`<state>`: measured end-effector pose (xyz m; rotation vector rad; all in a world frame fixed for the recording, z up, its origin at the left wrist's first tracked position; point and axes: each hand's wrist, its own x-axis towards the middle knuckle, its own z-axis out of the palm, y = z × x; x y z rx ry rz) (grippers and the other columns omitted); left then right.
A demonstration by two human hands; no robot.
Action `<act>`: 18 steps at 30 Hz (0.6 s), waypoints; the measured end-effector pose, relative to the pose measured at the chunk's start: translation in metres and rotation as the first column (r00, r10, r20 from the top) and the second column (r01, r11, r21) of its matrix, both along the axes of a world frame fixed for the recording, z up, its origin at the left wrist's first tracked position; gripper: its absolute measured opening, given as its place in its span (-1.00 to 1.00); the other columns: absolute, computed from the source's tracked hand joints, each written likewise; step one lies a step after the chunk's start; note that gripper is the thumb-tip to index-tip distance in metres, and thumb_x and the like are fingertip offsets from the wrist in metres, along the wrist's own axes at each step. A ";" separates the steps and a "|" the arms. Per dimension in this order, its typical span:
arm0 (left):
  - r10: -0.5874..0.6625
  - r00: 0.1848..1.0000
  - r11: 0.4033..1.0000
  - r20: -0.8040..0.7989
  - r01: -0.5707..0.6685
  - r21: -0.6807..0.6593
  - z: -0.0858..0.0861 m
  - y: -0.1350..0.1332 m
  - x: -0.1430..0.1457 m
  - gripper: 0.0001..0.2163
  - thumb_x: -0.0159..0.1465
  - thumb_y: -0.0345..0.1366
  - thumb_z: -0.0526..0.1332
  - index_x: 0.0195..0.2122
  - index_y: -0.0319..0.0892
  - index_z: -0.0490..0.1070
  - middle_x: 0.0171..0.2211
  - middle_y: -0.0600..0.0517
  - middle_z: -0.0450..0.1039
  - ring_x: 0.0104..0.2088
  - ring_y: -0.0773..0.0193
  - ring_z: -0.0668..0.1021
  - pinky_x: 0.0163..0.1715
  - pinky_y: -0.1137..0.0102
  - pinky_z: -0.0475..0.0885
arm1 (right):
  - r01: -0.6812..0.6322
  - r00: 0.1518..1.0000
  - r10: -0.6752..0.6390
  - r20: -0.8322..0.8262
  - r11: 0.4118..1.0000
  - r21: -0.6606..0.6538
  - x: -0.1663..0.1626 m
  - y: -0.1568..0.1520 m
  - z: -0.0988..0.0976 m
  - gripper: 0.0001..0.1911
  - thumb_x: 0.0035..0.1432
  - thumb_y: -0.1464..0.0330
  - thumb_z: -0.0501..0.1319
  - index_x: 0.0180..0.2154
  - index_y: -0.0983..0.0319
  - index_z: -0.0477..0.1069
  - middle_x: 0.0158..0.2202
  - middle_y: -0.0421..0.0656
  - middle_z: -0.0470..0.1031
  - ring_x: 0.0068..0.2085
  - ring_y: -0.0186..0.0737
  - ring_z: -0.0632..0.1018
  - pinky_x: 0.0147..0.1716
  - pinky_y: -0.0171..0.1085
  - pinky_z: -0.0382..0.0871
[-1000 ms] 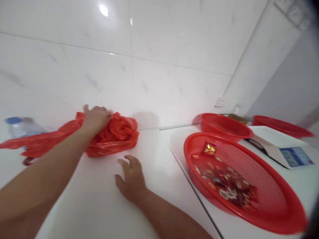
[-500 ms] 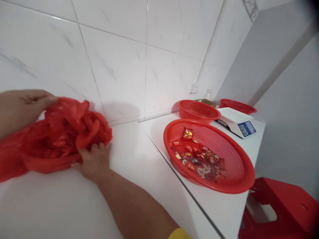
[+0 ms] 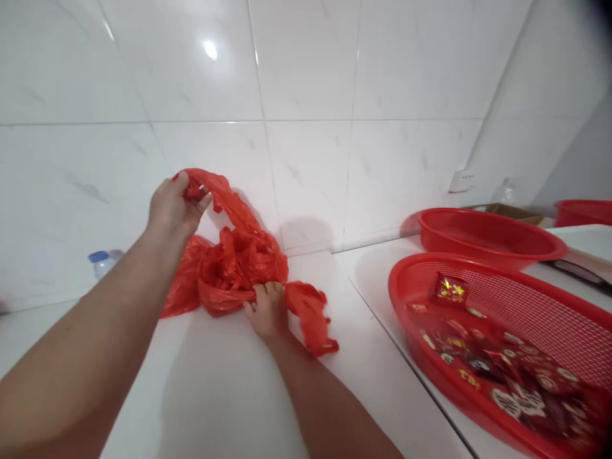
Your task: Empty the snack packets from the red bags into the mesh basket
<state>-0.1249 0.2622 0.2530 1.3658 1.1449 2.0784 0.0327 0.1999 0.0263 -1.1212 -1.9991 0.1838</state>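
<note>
A crumpled red plastic bag (image 3: 224, 293) rests on the white table by the tiled wall, with more red film bunched in its mouth. My left hand (image 3: 174, 204) is raised above it, its fingers closed on a strip of the red plastic that stretches up from the bundle. At the bag's front right edge, my right hand (image 3: 268, 309) has its fingers curled over the rim and grips it. A loose piece of red plastic (image 3: 313, 315) hangs just right of that hand and lies partly behind its wrist.
To the right, a red perforated basket (image 3: 415, 280) holds several small wrapped packets (image 3: 452, 290). Behind it stand a red basin (image 3: 492, 233) and, partly cut off, a scale (image 3: 590, 258). A blue-capped bottle (image 3: 99, 260) is at the left, partly behind my forearm.
My view has turned left. My left hand has risen, pulling a strip of red plastic up from the bundle. My right hand stays at the bag's edge; a loose piece now shows beside it.
</note>
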 end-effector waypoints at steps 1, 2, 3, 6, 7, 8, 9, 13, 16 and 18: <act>-0.005 1.000 1.000 0.015 0.005 0.012 0.001 -0.006 0.003 -0.83 0.29 -0.30 0.07 -0.37 -0.19 0.05 -0.48 0.18 0.26 -0.41 0.49 0.43 -0.24 0.37 0.43 | 0.014 1.000 -0.014 -0.018 1.000 0.011 -0.002 -0.001 -0.002 -0.68 0.07 0.24 0.25 -0.12 0.23 0.42 -0.18 -0.04 0.43 -0.05 -0.01 0.35 0.11 0.09 0.05; -0.005 1.000 1.000 0.025 0.004 0.029 0.002 -0.012 0.005 -0.84 0.30 -0.30 0.06 -0.36 -0.18 0.05 -0.47 0.18 0.26 -0.41 0.49 0.42 -0.27 0.41 0.43 | 0.023 0.999 -0.022 -0.027 0.999 0.023 -0.003 -0.001 -0.005 -0.69 0.05 0.21 0.27 -0.16 0.21 0.43 -0.22 -0.08 0.45 -0.07 -0.03 0.36 0.13 0.09 0.00; -0.008 1.000 0.999 0.027 0.006 0.054 0.004 -0.018 0.006 -0.85 0.30 -0.31 0.06 -0.35 -0.18 0.06 -0.47 0.17 0.26 -0.41 0.49 0.42 -0.29 0.44 0.42 | 0.022 0.999 -0.021 -0.029 0.999 0.035 -0.004 -0.002 -0.006 -0.69 0.03 0.20 0.28 -0.18 0.19 0.44 -0.23 -0.10 0.45 -0.07 -0.04 0.36 0.14 0.10 -0.04; -0.042 0.999 0.984 -0.033 0.047 0.172 0.015 -0.037 0.011 -0.85 0.24 -0.35 0.12 -0.31 -0.16 0.08 -0.43 0.16 0.30 -0.37 0.45 0.43 -0.29 0.41 0.43 | -0.002 1.000 0.003 -0.017 0.999 0.052 -0.006 -0.004 -0.008 -0.65 0.04 0.19 0.26 -0.12 0.17 0.42 -0.17 -0.11 0.46 0.00 -0.03 0.34 0.16 0.12 -0.10; -0.060 0.996 0.975 -0.061 0.071 0.210 0.019 -0.044 0.013 -0.82 0.21 -0.36 0.15 -0.31 -0.16 0.07 -0.41 0.15 0.32 -0.35 0.43 0.44 -0.27 0.38 0.44 | -0.007 1.000 0.008 -0.012 0.998 0.056 -0.006 -0.006 -0.008 -0.62 0.05 0.19 0.26 -0.08 0.17 0.40 -0.13 -0.10 0.46 0.04 -0.02 0.32 0.17 0.12 -0.12; -0.079 0.993 0.965 -0.086 0.098 0.244 0.024 -0.051 0.016 -0.80 0.18 -0.39 0.17 -0.31 -0.15 0.07 -0.39 0.15 0.33 -0.33 0.42 0.45 -0.23 0.34 0.44 | -0.014 1.000 0.014 -0.006 0.998 0.063 -0.006 -0.009 -0.008 -0.58 0.06 0.20 0.25 -0.03 0.17 0.37 -0.08 -0.09 0.44 0.08 -0.01 0.29 0.17 0.13 -0.15; -0.095 0.989 0.956 -0.110 0.122 0.267 0.030 -0.059 0.020 -0.78 0.16 -0.42 0.19 -0.33 -0.15 0.07 -0.37 0.14 0.34 -0.32 0.41 0.46 -0.19 0.30 0.44 | -0.022 1.000 0.022 0.005 0.997 0.073 -0.005 -0.012 -0.008 -0.55 0.07 0.20 0.24 0.01 0.16 0.34 -0.03 -0.08 0.42 0.12 0.00 0.25 0.18 0.14 -0.18; -0.100 0.980 0.947 -0.174 0.147 0.284 0.047 -0.090 0.034 -0.75 0.09 -0.53 0.18 -0.37 -0.16 0.07 -0.35 0.14 0.35 -0.31 0.41 0.47 -0.09 0.19 0.42 | -0.053 0.997 0.044 0.068 0.990 0.129 0.001 -0.028 -0.006 -0.46 0.14 0.25 0.17 0.16 0.15 0.19 0.18 -0.08 0.25 0.25 0.01 0.08 0.20 0.16 -0.26; -0.065 0.984 0.956 -0.165 0.109 0.273 0.046 -0.116 0.041 -0.72 0.00 -0.57 0.21 -0.43 -0.16 0.09 -0.48 0.18 0.31 -0.37 0.39 0.49 -0.17 0.19 0.46 | -0.056 0.992 0.037 0.119 0.985 0.161 0.011 -0.043 -0.004 -0.45 0.17 0.29 0.14 0.19 0.17 0.14 0.26 -0.04 0.12 0.28 0.03 0.02 0.19 0.17 -0.20; -0.006 0.988 0.959 -0.156 0.050 0.281 0.034 -0.137 0.045 -0.73 -0.06 -0.58 0.22 -0.47 -0.18 0.13 -0.59 0.22 0.23 -0.44 0.39 0.48 -0.24 0.26 0.48 | -0.061 0.989 0.032 0.143 0.977 0.206 0.020 -0.057 -0.002 -0.46 0.16 0.35 0.13 0.18 0.19 0.15 0.27 0.00 0.08 0.27 0.06 0.04 0.17 0.16 -0.11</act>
